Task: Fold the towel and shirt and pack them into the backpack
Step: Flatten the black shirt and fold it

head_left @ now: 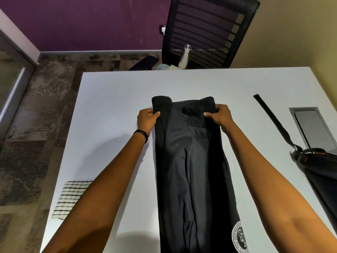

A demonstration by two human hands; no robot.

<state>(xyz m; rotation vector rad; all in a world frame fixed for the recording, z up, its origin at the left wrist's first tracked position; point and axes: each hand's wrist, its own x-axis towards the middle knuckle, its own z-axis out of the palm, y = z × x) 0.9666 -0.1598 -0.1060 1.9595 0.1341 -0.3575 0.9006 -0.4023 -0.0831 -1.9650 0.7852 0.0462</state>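
A black shirt (189, 161) lies folded into a long narrow strip down the middle of the white table (113, 99), a round white logo near its close right corner. My left hand (146, 121) pinches the strip's far left edge. My right hand (221, 115) pinches the far right edge. A white towel with black stripes (70, 198) lies folded at the table's left edge, partly behind my left forearm. The black backpack (321, 172) sits at the right edge, its strap (273, 121) stretched across the table.
A black mesh office chair (209, 30) stands beyond the far edge with a steel bottle (184, 57) on its seat. A grey cable hatch (311, 125) is set into the table at right. Patterned carpet lies to the left.
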